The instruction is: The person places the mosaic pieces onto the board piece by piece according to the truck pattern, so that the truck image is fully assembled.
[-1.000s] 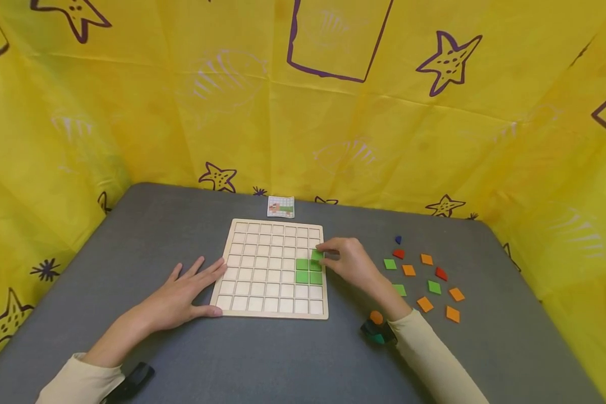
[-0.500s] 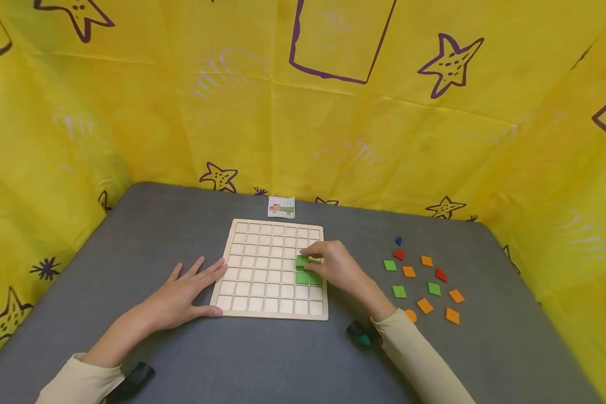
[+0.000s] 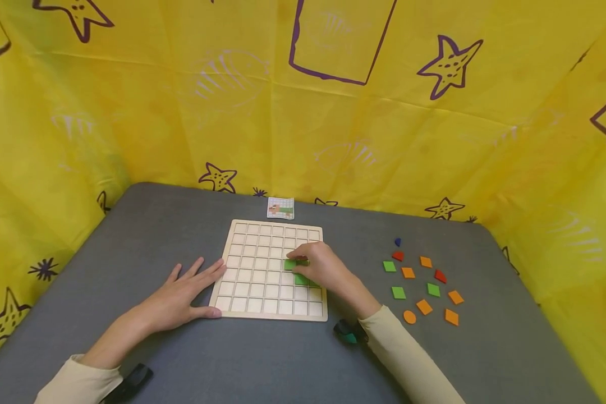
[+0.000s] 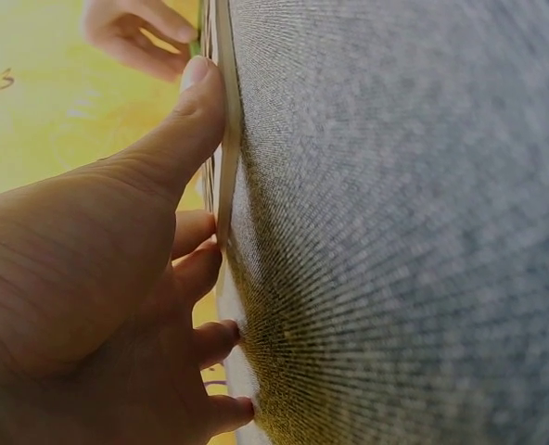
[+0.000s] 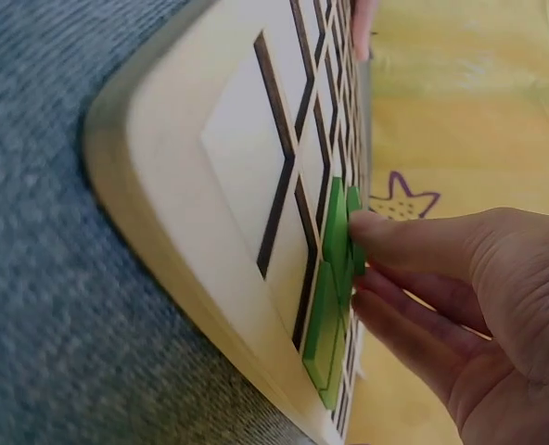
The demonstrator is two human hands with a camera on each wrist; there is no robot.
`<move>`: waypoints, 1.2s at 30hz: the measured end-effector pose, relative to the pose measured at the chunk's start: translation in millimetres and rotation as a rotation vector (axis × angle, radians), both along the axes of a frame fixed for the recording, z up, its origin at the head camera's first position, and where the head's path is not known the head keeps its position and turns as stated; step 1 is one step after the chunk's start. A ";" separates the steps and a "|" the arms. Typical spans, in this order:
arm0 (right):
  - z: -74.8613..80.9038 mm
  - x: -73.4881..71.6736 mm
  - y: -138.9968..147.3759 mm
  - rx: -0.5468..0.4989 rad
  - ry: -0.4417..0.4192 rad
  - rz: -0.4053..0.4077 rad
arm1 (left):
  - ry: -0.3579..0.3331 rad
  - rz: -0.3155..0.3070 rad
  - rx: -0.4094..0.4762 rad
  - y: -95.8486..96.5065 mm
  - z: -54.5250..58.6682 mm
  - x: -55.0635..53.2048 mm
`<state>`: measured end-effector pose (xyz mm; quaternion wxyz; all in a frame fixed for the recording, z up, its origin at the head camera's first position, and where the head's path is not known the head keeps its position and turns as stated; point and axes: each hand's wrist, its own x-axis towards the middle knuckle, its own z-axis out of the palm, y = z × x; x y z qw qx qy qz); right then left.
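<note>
A square wooden board [image 3: 270, 316] with a grid of recessed cells lies on the grey table. My left hand [image 3: 182, 294] rests along its left edge, fingers spread, with the thumb [image 4: 196, 116] against the rim in the left wrist view. On the board's right side my right hand [image 3: 323, 265] pinches a green square tile [image 3: 289, 264] between thumb and fingers. In the right wrist view this tile [image 5: 354, 209] stands close over the grid, beside green tiles [image 5: 321, 320] seated in cells. The right hand partly hides those tiles in the head view.
Right of the board lie loose pieces: green squares [image 3: 398, 293], orange squares [image 3: 424, 306], an orange circle [image 3: 409, 317], red pieces [image 3: 440, 276] and a small blue piece [image 3: 398, 242]. A patterned card [image 3: 280, 208] lies behind the board. Yellow cloth [image 3: 303, 129] surrounds the table.
My right hand has moved left across the board with the green tile, from the rightmost column to the third from the right. The left hand has stayed in place.
</note>
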<state>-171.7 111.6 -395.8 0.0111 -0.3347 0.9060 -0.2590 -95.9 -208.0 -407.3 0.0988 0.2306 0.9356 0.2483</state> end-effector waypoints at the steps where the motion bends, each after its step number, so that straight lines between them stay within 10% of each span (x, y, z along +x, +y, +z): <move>1: -0.7 -0.1 -0.6 0.006 -0.001 -0.003 | 0.001 0.000 0.000 0.0 -0.1 0.0; 36: 4.0 4.0 27.5 -0.010 0.019 -0.070 | -0.001 0.000 0.004 -0.2 0.9 0.2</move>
